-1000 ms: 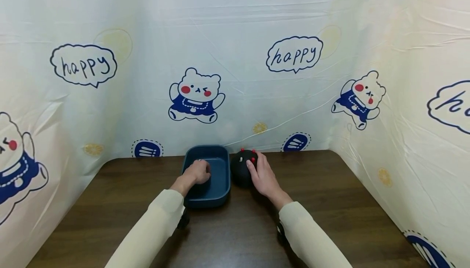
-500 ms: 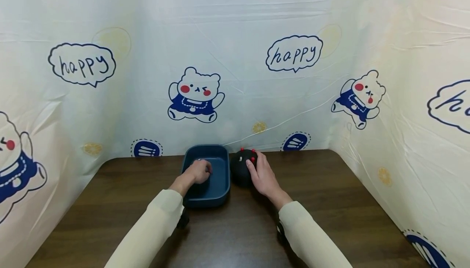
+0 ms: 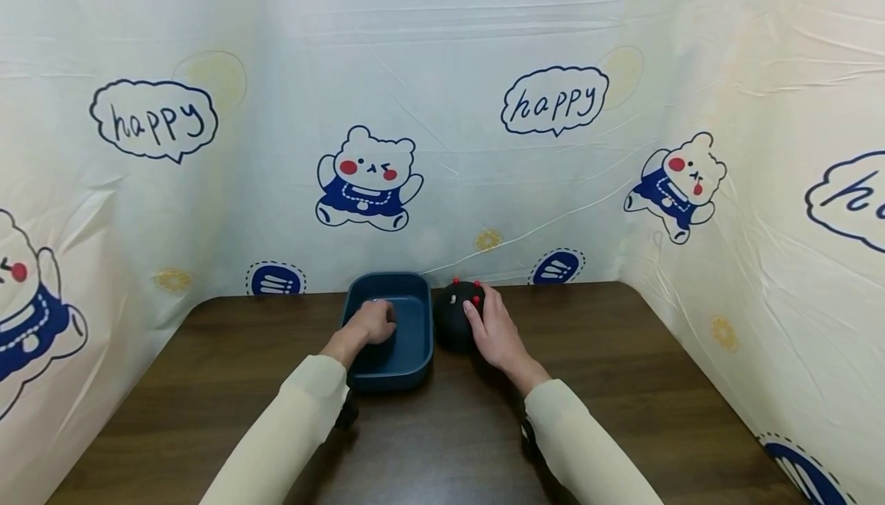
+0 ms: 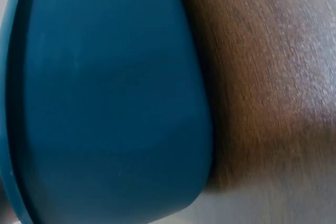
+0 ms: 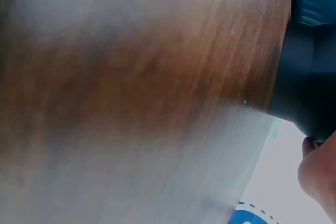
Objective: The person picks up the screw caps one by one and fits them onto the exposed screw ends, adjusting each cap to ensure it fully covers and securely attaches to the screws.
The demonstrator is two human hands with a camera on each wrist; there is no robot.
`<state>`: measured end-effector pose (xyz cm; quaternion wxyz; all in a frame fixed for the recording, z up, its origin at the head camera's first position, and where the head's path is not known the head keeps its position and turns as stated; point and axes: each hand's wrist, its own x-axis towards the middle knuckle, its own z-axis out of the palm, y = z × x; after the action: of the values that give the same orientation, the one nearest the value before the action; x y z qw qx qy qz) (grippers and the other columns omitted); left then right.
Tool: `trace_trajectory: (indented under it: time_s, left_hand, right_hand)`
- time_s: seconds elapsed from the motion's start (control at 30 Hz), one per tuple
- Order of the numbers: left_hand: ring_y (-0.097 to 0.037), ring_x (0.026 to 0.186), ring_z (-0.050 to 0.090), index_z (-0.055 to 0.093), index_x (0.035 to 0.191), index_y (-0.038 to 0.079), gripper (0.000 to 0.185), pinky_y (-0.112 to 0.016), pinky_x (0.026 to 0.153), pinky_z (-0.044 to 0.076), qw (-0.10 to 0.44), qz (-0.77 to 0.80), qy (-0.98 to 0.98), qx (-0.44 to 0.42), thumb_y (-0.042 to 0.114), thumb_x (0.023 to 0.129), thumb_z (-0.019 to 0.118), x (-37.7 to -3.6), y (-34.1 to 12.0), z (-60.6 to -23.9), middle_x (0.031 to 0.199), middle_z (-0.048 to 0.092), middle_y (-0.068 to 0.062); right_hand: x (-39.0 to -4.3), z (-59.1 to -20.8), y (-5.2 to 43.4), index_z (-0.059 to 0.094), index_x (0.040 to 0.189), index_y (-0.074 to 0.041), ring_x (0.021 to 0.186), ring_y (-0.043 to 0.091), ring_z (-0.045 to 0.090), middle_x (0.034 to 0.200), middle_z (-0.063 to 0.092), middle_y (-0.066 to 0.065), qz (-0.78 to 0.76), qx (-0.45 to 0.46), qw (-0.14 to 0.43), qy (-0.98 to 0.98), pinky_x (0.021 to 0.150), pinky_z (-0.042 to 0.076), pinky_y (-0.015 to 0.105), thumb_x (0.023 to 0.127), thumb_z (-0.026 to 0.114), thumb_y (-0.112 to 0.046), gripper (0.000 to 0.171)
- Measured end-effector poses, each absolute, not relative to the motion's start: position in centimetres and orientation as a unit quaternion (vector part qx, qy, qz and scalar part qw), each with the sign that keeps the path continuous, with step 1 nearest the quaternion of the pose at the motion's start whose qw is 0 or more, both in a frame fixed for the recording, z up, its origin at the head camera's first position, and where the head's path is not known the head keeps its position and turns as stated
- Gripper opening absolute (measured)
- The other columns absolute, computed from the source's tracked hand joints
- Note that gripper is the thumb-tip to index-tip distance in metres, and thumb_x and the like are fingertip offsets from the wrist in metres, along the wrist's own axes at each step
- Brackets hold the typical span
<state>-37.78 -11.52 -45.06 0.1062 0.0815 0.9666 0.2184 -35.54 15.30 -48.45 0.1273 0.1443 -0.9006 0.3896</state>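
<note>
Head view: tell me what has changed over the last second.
Nothing has visibly changed. The left hand stays inside the blue tray, and the right hand keeps resting on the black round object with red pins beside it. Both things sit where they were on the dark wooden table.

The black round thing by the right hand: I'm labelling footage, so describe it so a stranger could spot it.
On the dark wooden table, near the back curtain, it sits just right of the blue tray. The black dome is the only round item, with small red studs on top, touched by the right hand.
</note>
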Motion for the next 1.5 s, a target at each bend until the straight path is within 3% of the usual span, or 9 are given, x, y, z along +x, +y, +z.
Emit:
trace_trajectory:
  time_s: [0.27,0.47,0.7,0.8,0.97,1.23,1.5]
  left_hand:
    - [-0.024,0.091,0.060,0.067,0.110,0.003,0.017,-0.042,0.083,0.054,0.092,0.231,0.968,0.045,0.016,0.100,0.063,-37.7,-11.3,-45.2,0.107,0.064,-0.012]
    - [-0.024,0.088,0.059,0.067,0.106,0.003,0.012,-0.039,0.079,0.053,0.089,0.242,0.966,0.035,0.009,0.097,0.061,-37.8,-11.0,-45.5,0.103,0.063,-0.011]
    - [-0.019,0.075,0.057,0.068,0.093,0.005,0.011,-0.031,0.067,0.048,0.093,0.266,0.958,0.052,0.005,0.095,0.058,-37.9,-10.9,-45.7,0.086,0.062,-0.007]
    - [-0.019,0.079,0.060,0.073,0.097,0.003,0.014,-0.033,0.071,0.051,0.094,0.286,0.951,0.065,0.007,0.097,0.059,-37.8,-11.0,-45.7,0.089,0.066,-0.007]
    - [-0.024,0.096,0.063,0.072,0.114,-0.001,0.022,-0.041,0.086,0.054,0.090,0.341,0.933,0.070,0.007,0.098,0.059,-37.4,-11.1,-45.4,0.108,0.069,-0.012]
    - [-0.022,0.089,0.059,0.072,0.110,0.001,0.018,-0.036,0.079,0.052,0.073,0.382,0.917,0.090,0.010,0.102,0.058,-37.1,-10.6,-44.6,0.101,0.067,-0.008]
    - [-0.024,0.096,0.061,0.070,0.118,-0.001,0.022,-0.042,0.087,0.054,0.051,0.427,0.898,0.094,0.011,0.104,0.058,-36.7,-9.9,-44.0,0.107,0.070,-0.010]
  right_hand:
    - [-35.6,-48.4,15.2,0.028,0.156,-0.008,0.138,0.030,0.044,0.155,0.037,0.016,0.388,0.147,0.132,-0.900,0.116,0.036,0.053,0.108,0.036,-0.053,0.066]
    - [-35.5,-48.4,15.2,0.029,0.155,-0.008,0.137,0.031,0.045,0.154,0.038,0.016,0.391,0.149,0.136,-0.898,0.116,0.036,0.053,0.109,0.037,-0.052,0.065]
    - [-35.4,-48.6,15.1,0.032,0.154,-0.006,0.137,0.032,0.046,0.153,0.041,0.017,0.388,0.152,0.151,-0.897,0.114,0.038,0.052,0.109,0.039,-0.049,0.063]
    - [-35.5,-48.7,15.1,0.033,0.154,-0.005,0.138,0.032,0.046,0.152,0.041,0.017,0.385,0.154,0.156,-0.897,0.113,0.039,0.052,0.110,0.038,-0.048,0.062]
    - [-35.6,-48.7,15.1,0.033,0.154,-0.005,0.138,0.032,0.045,0.153,0.041,0.018,0.385,0.151,0.159,-0.897,0.112,0.040,0.053,0.110,0.038,-0.049,0.062]
    - [-35.4,-48.3,15.1,0.031,0.155,-0.005,0.138,0.033,0.045,0.154,0.040,0.018,0.390,0.152,0.155,-0.895,0.113,0.039,0.054,0.109,0.037,-0.051,0.065]
    - [-35.4,-48.4,15.1,0.033,0.154,-0.005,0.137,0.032,0.046,0.153,0.040,0.018,0.390,0.151,0.151,-0.896,0.114,0.039,0.053,0.109,0.038,-0.051,0.064]
